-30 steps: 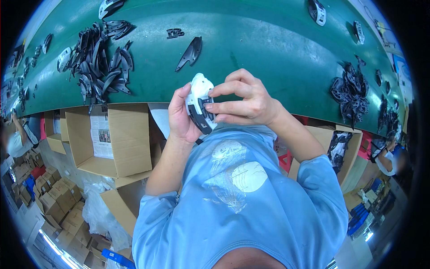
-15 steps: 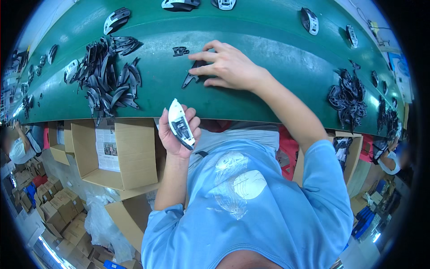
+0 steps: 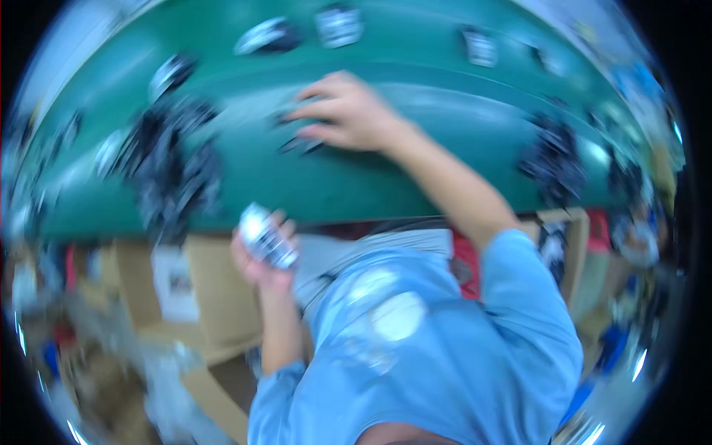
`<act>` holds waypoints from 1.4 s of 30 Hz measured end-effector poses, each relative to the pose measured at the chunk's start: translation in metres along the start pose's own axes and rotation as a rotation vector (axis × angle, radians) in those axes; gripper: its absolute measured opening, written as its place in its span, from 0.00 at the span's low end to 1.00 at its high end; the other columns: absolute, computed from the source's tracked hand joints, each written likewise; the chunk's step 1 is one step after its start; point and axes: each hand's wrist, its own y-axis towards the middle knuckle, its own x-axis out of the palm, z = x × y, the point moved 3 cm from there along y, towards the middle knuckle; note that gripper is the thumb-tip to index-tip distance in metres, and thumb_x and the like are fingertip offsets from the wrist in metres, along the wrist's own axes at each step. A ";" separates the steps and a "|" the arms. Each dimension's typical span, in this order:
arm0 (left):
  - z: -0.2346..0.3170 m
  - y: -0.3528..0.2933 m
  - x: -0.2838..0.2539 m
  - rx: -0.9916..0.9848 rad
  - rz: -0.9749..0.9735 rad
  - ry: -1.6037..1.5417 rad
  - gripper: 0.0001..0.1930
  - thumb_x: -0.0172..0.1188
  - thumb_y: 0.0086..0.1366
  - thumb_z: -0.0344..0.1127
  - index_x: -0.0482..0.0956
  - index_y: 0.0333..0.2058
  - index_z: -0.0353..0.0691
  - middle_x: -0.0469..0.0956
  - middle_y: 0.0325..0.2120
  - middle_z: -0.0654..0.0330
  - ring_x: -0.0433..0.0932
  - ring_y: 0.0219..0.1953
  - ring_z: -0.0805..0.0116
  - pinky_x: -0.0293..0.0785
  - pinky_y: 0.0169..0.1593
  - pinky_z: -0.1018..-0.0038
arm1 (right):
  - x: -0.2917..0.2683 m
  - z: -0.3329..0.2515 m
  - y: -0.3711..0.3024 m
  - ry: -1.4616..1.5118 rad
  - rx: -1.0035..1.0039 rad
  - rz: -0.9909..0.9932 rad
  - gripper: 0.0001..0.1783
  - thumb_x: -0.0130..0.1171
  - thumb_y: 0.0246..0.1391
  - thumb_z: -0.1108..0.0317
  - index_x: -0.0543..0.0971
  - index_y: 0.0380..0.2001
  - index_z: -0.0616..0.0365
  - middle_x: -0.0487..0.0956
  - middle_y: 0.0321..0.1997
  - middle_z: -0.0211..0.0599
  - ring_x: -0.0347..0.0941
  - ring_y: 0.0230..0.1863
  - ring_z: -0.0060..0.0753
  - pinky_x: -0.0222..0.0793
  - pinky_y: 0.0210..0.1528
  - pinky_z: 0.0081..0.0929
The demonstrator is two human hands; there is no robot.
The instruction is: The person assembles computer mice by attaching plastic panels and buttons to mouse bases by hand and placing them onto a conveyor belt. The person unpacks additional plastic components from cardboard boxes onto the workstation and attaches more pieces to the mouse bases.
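Note:
My left hand point(image 3: 261, 274) is closed around a curved white plastic shell with a dark insert point(image 3: 268, 237), just off the near edge of the green table point(image 3: 423, 178). Over the tabletop, my right hand point(image 3: 345, 115) has its fingers spread. A black pronged plastic piece point(image 3: 300, 144) lies under its fingertips. Small dark parts point(image 3: 279, 119) sit by the same fingers, partly covered. Motion blur hides whether the fingertips touch these pieces.
A heap of black curved parts point(image 3: 167, 163) lies on the left, another dark heap point(image 3: 555, 159) on the right. Several black-and-white shells point(image 3: 267, 35) stand along the far side. Cardboard boxes point(image 3: 226, 289) are below the table's near edge.
The whole view has shifted and blurred. My left hand, still gripping the shell, appears lower and further left. My right hand has moved slightly left, staying over the black piece.

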 end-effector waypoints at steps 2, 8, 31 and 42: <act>0.005 -0.011 -0.006 -0.019 -0.129 -0.040 0.21 0.54 0.69 0.54 0.68 0.42 0.39 0.66 0.33 0.61 0.61 0.29 0.68 0.60 0.27 0.70 | -0.005 0.000 -0.002 0.115 0.047 0.087 0.14 0.71 0.51 0.59 0.87 0.42 0.46 0.82 0.43 0.33 0.76 0.46 0.41 0.72 0.50 0.37; -0.010 0.014 0.003 -0.150 -0.182 0.016 0.17 0.53 0.73 0.50 0.65 0.37 0.42 0.64 0.29 0.65 0.56 0.22 0.75 0.50 0.22 0.76 | -0.064 -0.006 -0.085 -0.059 0.226 0.136 0.10 0.71 0.51 0.61 0.88 0.38 0.46 0.83 0.42 0.29 0.76 0.42 0.38 0.75 0.45 0.36; -0.075 0.036 0.042 -0.126 0.042 0.249 0.23 0.51 0.72 0.60 0.73 0.42 0.42 0.69 0.31 0.61 0.64 0.27 0.68 0.63 0.27 0.70 | -0.186 0.006 -0.173 0.384 0.860 0.505 0.12 0.65 0.61 0.67 0.82 0.45 0.61 0.81 0.33 0.26 0.75 0.33 0.20 0.71 0.37 0.20; -0.070 0.044 0.035 0.338 -0.004 0.435 0.33 0.46 0.71 0.69 0.72 0.56 0.46 0.81 0.47 0.58 0.81 0.49 0.63 0.77 0.53 0.63 | -0.047 -0.081 -0.086 1.166 0.870 0.336 0.13 0.65 0.63 0.69 0.82 0.47 0.63 0.84 0.38 0.31 0.76 0.40 0.17 0.73 0.46 0.18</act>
